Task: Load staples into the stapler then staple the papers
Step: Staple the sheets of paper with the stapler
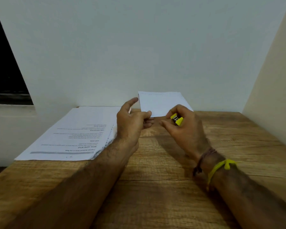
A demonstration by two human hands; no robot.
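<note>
A small yellow stapler point(176, 119) sits inside my right hand point(183, 128), whose fingers curl round it above the wooden table point(163, 187). My left hand point(132, 123) pinches the near corner of a white sheet of paper point(162, 103) between thumb and fingers and holds it raised in front of the wall, its index finger pointing up. The stapler is just right of that pinched corner, close to the paper's lower edge. No staples are visible.
A stack of printed papers point(76, 134) lies on the table's left side, reaching its left edge. A pale wall rises right behind the table, another wall stands on the right, and a dark window opening point(5, 71) is at the far left.
</note>
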